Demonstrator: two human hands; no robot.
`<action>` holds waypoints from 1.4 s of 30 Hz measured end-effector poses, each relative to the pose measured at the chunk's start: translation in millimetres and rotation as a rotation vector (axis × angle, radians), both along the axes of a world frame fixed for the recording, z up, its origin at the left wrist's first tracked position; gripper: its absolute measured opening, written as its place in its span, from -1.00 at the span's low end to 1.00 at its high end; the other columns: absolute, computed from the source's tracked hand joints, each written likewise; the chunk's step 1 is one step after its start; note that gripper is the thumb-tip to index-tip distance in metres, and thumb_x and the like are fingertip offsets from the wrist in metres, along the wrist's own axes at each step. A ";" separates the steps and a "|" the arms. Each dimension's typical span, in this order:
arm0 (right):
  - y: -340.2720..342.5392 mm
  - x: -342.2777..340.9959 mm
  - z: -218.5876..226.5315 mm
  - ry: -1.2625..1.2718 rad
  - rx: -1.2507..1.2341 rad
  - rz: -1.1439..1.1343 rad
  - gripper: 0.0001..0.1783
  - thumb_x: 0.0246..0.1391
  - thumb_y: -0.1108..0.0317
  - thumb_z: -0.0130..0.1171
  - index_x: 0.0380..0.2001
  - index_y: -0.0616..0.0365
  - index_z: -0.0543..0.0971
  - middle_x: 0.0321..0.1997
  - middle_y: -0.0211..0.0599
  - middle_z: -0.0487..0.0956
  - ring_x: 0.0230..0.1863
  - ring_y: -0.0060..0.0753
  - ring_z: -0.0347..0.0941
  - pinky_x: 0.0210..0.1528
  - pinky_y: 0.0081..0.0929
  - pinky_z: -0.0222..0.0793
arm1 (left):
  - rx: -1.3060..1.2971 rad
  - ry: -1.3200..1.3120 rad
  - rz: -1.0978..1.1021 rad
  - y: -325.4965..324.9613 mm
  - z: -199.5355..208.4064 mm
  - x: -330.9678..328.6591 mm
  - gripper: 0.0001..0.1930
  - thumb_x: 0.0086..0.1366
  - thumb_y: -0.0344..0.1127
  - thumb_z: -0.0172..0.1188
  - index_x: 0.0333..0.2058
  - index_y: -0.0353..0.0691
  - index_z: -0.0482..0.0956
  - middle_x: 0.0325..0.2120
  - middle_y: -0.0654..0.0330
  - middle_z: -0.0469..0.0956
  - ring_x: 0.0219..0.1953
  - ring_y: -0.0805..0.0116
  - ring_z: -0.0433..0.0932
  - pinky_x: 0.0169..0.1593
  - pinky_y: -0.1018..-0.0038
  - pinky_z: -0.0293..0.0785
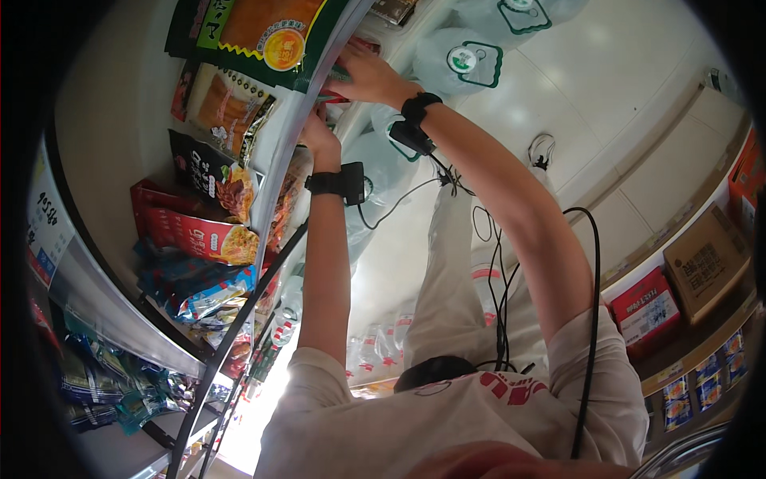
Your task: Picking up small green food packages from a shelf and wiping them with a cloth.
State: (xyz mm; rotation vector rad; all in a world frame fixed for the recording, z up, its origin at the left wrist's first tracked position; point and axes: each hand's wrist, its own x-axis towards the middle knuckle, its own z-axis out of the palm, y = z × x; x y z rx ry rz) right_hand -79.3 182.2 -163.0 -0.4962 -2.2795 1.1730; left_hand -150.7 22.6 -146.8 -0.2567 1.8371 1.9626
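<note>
Head view: hidden fingers beside the shelf

I see the right hand at a partly hidden green packet, the left hand just below. Whether either one grasps it, I cannot tell.

We see a pale off-white T-shirt with short, loose sleeves and a red lettered print across the chest. Below it we make out light beige trousers and a white shoe with dark trim. On the left wrist we find a black strap carrying a boxy black module; on the right, a matching black band with its own dark unit. Thin black cables tangle in front of the trousers, and we notice a thicker black cord curving over the right sleeve. A rounded black item shows at the waist.
</note>
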 end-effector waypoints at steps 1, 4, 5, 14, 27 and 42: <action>-13.2 -6.8 12.3 0.021 -0.022 0.008 -0.10 -0.02 0.02 0.27 0.30 0.29 0.25 0.17 0.15 0.47 0.22 0.21 0.37 0.25 -0.14 0.34 | -0.242 0.199 -0.203 -20.2 -0.3 -7.3 -0.64 0.25 -0.54 0.17 0.03 -0.28 0.40 0.00 0.07 0.46 0.11 0.19 0.46 0.19 0.17 0.47; -32.3 -3.9 37.3 -0.266 -0.071 0.077 0.02 -0.04 -0.11 0.26 0.35 0.33 0.19 0.20 0.23 0.45 0.23 0.16 0.39 0.23 -0.15 0.37 | -0.421 0.408 -0.319 -45.4 4.4 -0.1 -0.63 0.25 -0.48 0.20 0.03 -0.31 0.39 -0.01 0.07 0.45 0.11 0.21 0.44 0.15 0.19 0.51; -24.2 11.0 27.7 -0.417 -0.057 0.134 0.04 -0.05 -0.10 0.28 0.36 0.33 0.18 0.20 0.28 0.43 0.22 0.19 0.39 0.20 -0.15 0.40 | -0.183 0.045 -0.028 -11.0 18.4 28.4 -0.62 0.26 -0.42 0.23 0.03 -0.27 0.40 0.00 0.10 0.45 0.04 0.22 0.48 0.11 0.23 0.53; -22.0 16.3 39.2 -0.440 -0.049 0.100 0.08 -0.09 -0.01 0.38 0.37 0.34 0.13 0.12 0.37 0.45 0.13 0.36 0.42 0.08 -0.07 0.48 | -0.172 -0.141 -0.152 -9.6 17.5 39.4 -0.54 0.30 -0.35 0.23 0.14 -0.30 0.38 0.10 0.04 0.44 0.02 0.19 0.56 0.16 0.34 0.52; -21.5 86.7 59.3 -0.042 -0.801 -0.141 -0.68 0.17 0.45 0.09 0.01 0.27 0.51 -0.14 -0.12 0.61 -0.17 -0.27 0.58 -0.12 -0.41 0.53 | -0.680 0.344 -0.539 -195.6 -38.2 -29.2 -0.52 0.26 -0.62 0.13 0.16 -0.21 0.42 0.09 0.17 0.47 0.05 0.28 0.50 0.15 0.43 0.42; -32.2 182.3 33.3 -0.195 -0.861 -0.187 -0.70 0.20 0.42 0.09 -0.01 0.26 0.52 -0.20 -0.15 0.63 -0.27 -0.31 0.60 -0.20 -0.43 0.53 | -1.189 0.442 -1.079 -70.9 -58.0 -69.0 0.02 -0.13 -0.64 0.39 0.37 -0.16 0.14 0.32 -0.11 0.24 0.37 -0.03 0.19 0.39 0.35 0.14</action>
